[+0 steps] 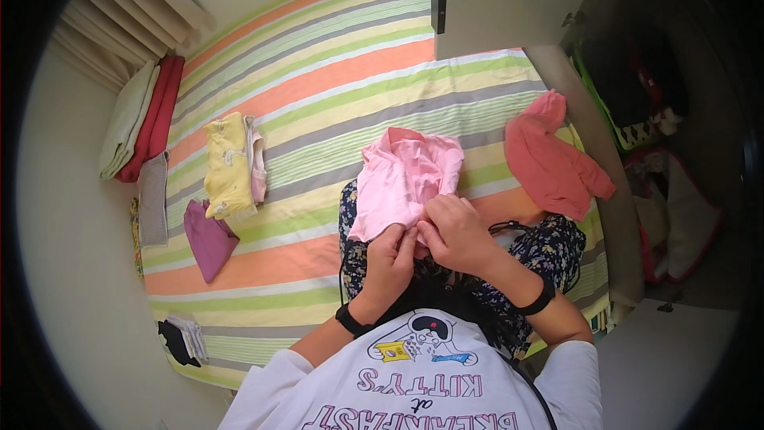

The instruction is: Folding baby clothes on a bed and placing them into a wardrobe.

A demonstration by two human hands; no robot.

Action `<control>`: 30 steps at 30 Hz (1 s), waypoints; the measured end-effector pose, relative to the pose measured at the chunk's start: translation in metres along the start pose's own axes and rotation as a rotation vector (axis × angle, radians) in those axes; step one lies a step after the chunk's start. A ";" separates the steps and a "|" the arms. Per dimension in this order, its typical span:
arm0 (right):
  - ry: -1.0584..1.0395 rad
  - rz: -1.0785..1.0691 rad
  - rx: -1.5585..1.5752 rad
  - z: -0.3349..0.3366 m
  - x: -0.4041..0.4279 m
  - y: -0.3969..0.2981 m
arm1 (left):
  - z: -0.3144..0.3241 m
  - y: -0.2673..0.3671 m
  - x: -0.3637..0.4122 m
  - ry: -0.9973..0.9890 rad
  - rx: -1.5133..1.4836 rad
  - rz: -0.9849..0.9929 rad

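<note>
A light pink collared garment [388, 191] lies spread over the lap and the striped bedsheet [310, 179], its collar pointing away from me. Both hands meet at its near edge. My left hand [391, 254] pinches the hem between thumb and fingers. Close beside it, my right hand [456, 233] grips the front opening near the bottom, fingers curled. Whatever small part sits between the fingertips is hidden. To the right, a coral long-sleeved garment [546, 161] lies loosely crumpled near the bed's edge.
On the left are a stack of folded clothes with a yellow one [230, 167] on top, a purple folded garment [209, 242] and a small black-and-white pile [182, 340]. Folded blankets [143, 119] rest by the wall. An open cabinet door [507, 0] juts over the bed; a green basket [609, 107] stands inside the cabinet.
</note>
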State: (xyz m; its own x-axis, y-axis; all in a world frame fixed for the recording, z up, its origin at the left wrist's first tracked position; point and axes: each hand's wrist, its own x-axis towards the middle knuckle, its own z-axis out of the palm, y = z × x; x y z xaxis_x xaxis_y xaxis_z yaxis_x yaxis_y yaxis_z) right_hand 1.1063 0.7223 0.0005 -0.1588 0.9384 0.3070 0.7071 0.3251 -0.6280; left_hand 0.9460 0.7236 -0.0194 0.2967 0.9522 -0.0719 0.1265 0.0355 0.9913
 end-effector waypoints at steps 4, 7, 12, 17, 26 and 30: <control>0.007 0.017 0.038 0.006 -0.001 0.003 | 0.000 0.000 -0.001 0.035 0.086 0.059; 0.019 0.038 0.043 0.009 0.000 0.002 | 0.001 0.000 -0.002 0.085 0.076 0.077; 0.039 0.035 0.006 0.008 0.004 -0.002 | 0.001 -0.002 -0.002 0.112 0.090 0.082; 0.016 -0.010 0.049 -0.003 0.004 0.000 | -0.005 0.006 0.000 0.002 -0.155 -0.124; -0.057 -0.103 -0.011 -0.024 -0.004 -0.004 | -0.014 0.008 0.022 -0.322 -0.930 -0.815; -0.037 -0.121 -0.057 -0.017 -0.011 0.002 | -0.003 -0.009 0.026 -0.282 -0.864 -0.795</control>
State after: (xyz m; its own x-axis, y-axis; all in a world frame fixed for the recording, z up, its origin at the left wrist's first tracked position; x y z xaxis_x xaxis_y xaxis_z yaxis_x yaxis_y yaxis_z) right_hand 1.1212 0.7103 0.0086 -0.2695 0.8968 0.3509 0.7190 0.4298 -0.5461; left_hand 0.9497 0.7486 -0.0302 0.6330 0.4762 -0.6103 -0.2755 0.8754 0.3973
